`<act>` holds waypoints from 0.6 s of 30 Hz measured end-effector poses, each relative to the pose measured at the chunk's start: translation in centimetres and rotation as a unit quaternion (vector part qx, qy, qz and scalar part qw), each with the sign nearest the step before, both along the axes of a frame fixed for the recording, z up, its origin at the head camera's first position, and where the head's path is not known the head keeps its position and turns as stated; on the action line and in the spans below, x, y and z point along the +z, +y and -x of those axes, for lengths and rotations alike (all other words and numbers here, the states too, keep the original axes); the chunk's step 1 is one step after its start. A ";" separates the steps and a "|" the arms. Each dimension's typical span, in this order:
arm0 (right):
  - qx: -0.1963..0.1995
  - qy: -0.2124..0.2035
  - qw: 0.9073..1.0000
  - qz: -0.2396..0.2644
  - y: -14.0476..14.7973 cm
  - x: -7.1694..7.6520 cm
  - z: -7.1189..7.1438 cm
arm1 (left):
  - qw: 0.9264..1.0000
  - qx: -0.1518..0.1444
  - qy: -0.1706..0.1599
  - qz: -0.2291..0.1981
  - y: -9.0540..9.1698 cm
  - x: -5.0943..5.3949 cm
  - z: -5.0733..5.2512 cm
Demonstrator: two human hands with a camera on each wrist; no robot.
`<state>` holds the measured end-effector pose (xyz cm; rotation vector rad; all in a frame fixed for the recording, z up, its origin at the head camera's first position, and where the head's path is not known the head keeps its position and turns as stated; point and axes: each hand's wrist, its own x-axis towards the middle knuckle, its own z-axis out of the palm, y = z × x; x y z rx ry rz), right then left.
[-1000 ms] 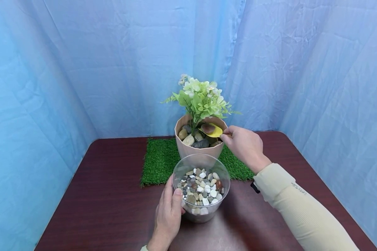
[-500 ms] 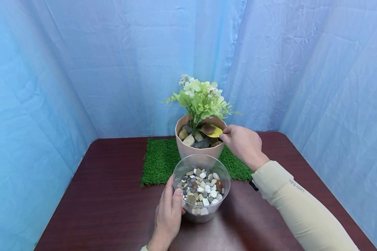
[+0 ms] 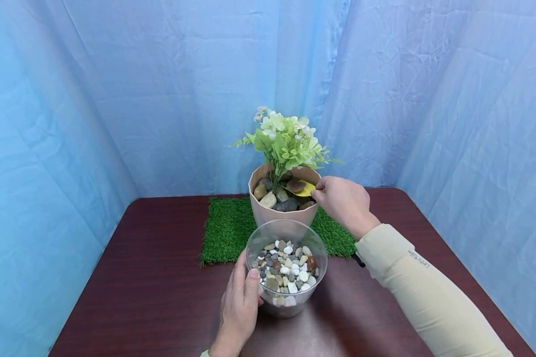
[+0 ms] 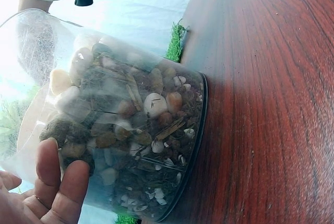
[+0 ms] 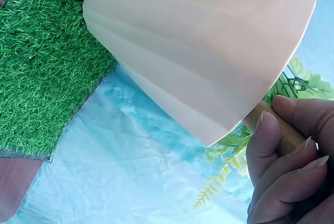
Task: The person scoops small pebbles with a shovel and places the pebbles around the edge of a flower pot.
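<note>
My right hand [image 3: 346, 202] grips the wooden handle [image 5: 288, 134] of a small trowel. Its yellow blade [image 3: 307, 189] reaches down inside a pale pink flowerpot [image 3: 263, 214], and a brown stone [image 3: 296, 186] lies on or against it. Large stones fill the pot around the stems of a white-flowered plant [image 3: 286, 141]. Nearer the camera, my left hand [image 3: 239, 310] holds a clear plastic container [image 3: 283, 312] from its left side. Fingertips [image 4: 48, 156] touch its wall in the left wrist view. White, brown and grey pebbles [image 3: 295, 270] lie inside.
The flowerpot stands on a green artificial grass mat [image 3: 225, 230], close behind the clear container. Under everything is a dark red wooden table [image 3: 152, 277]. Blue curtains [image 3: 183, 99] enclose the back and sides.
My right hand has shifted slightly left and away from the camera, and the trowel blade sits a little deeper in the pot. The left hand and clear container have stayed put.
</note>
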<state>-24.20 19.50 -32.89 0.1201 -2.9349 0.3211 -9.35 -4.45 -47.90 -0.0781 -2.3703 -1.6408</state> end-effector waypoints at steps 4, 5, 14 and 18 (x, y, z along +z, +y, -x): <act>-0.001 -0.007 1.000 -0.006 0.0 0.3 0.2 | 1.000 -0.001 -0.002 -0.001 0.0 0.0 -0.1; -0.001 -0.008 1.000 -0.008 0.0 0.4 0.2 | 1.000 0.000 -0.001 -0.001 0.0 0.0 -0.1; -0.003 -0.022 1.000 -0.018 0.0 1.0 0.2 | 1.000 0.002 0.002 0.002 0.0 -0.1 0.0; 0.001 -0.025 0.999 -0.022 -0.1 1.3 0.0 | 1.000 0.004 0.000 0.003 0.1 -0.1 0.0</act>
